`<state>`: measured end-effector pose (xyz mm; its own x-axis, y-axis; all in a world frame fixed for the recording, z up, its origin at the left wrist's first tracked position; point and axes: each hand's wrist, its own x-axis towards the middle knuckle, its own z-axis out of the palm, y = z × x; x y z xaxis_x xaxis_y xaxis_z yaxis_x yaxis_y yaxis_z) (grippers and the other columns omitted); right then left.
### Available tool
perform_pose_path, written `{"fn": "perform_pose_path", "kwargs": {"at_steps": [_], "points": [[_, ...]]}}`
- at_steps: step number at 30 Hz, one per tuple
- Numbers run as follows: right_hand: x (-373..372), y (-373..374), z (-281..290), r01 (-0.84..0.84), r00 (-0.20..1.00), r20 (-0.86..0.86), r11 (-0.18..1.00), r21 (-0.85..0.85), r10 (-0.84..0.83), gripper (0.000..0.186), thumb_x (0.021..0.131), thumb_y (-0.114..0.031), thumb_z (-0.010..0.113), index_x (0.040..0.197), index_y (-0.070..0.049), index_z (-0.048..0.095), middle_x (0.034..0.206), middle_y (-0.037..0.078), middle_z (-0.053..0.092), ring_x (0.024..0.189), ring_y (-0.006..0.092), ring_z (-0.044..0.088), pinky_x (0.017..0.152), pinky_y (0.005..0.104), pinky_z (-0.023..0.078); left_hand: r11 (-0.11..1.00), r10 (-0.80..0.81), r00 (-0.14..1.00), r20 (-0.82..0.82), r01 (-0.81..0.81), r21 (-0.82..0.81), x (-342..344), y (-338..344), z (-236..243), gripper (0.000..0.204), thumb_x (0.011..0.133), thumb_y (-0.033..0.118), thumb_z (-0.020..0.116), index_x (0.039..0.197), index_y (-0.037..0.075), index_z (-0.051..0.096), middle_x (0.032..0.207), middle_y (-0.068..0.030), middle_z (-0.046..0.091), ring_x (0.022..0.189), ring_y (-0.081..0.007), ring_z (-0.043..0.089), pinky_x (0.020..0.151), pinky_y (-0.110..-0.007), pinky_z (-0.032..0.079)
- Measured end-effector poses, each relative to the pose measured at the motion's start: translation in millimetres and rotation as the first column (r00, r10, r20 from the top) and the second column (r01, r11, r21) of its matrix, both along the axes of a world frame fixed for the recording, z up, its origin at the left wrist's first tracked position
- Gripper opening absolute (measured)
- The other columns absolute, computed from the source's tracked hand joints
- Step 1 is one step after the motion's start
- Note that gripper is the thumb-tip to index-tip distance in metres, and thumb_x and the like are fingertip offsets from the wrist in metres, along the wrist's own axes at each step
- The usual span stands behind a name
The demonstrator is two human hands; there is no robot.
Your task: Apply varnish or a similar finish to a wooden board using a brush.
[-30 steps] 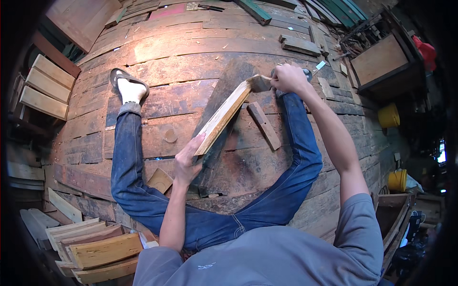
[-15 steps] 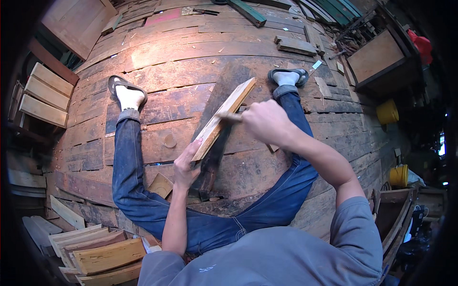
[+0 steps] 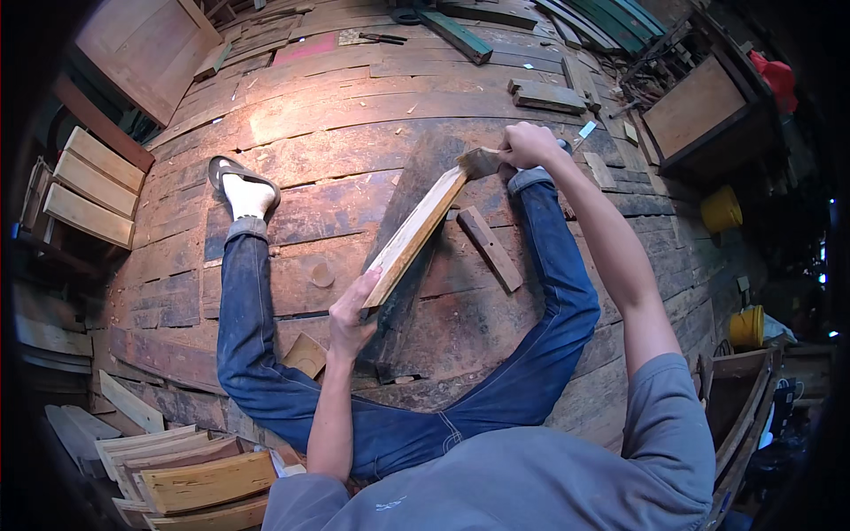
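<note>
My left hand grips the near end of a light wooden board, which is tilted up and away from me between my legs. At the board's far end, my right hand is closed round the handle of what looks like a flat brush, its bristles touching the tip. Under the raised board lies a dark, wide plank on the floor. Right of it rests a small reddish-brown wooden block with a dark mark on top.
Stacked curved wood pieces stand at the lower left; light slats lean farther up. A small round lid-like disc lies by my left leg. Timber offcuts, a cabinet and yellow buckets are on the right.
My right hand has moved the brush away from me, from the board's middle to its far tip. The small wooden block, mostly hidden before, now shows. My left hand keeps its grip.
</note>
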<state>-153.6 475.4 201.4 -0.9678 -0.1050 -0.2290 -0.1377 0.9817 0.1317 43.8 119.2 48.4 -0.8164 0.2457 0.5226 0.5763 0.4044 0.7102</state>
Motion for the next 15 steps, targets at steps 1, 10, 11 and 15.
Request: {"fn": "perform_pose_path", "kwargs": {"at_steps": [1, 10, 11, 15], "points": [[-4.5, 3.4, -2.0, -0.016, 1.000, -0.016, 1.000, -0.017, 0.016, 0.022, 0.079, -0.025, 0.063, 0.089, -0.009, 0.074, 0.092, 0.018, 0.071, 0.089, 0.0319, 0.069, 0.076, 0.0433, 0.056, 1.000, -0.020, 1.000, 0.002, 0.020, -0.021, -0.6, 0.3, 0.7, 0.068, 0.063, -0.011, 0.070, 0.128, 0.005, 0.058, 0.127, -0.0144, 0.063, 0.119, -0.0322, 0.059, 0.100, -0.038, 0.049], [4.7, -8.7, -22.6, -0.160, 0.964, -0.189, 0.977, 0.142, 0.185, 0.020, 0.080, -0.017, 0.057, 0.084, -0.005, 0.072, 0.087, 0.017, 0.071, 0.083, 0.0326, 0.071, 0.072, 0.0426, 0.056, 1.000, 0.017, 0.999, 0.044, -0.018, 0.024, 0.7, 2.1, 3.6, 0.066, 0.065, -0.008, 0.072, 0.128, 0.006, 0.057, 0.127, -0.0141, 0.063, 0.118, -0.0323, 0.060, 0.099, -0.037, 0.050], [12.5, -14.3, -25.8, -0.203, 0.955, -0.195, 0.973, 0.113, 0.223, 0.021, 0.079, -0.016, 0.055, 0.080, -0.003, 0.072, 0.084, 0.018, 0.071, 0.080, 0.0342, 0.070, 0.071, 0.0433, 0.056, 0.999, 0.026, 0.999, 0.039, -0.027, 0.033, 1.4, 0.9, 3.6, 0.066, 0.065, -0.008, 0.072, 0.128, 0.006, 0.057, 0.127, -0.0141, 0.063, 0.118, -0.0323, 0.060, 0.099, -0.037, 0.050], [60.0, -41.1, -28.5, -0.199, 0.940, -0.288, 0.980, -0.019, 0.185, 0.021, 0.080, -0.016, 0.055, 0.073, -0.003, 0.071, 0.074, 0.021, 0.068, 0.070, 0.0347, 0.069, 0.064, 0.0453, 0.056, 0.998, 0.031, 0.998, 0.054, -0.034, 0.044, 0.6, -0.2, 2.1, 0.066, 0.067, -0.008, 0.072, 0.129, 0.006, 0.057, 0.127, -0.0137, 0.063, 0.118, -0.0316, 0.060, 0.099, -0.037, 0.050]]}}
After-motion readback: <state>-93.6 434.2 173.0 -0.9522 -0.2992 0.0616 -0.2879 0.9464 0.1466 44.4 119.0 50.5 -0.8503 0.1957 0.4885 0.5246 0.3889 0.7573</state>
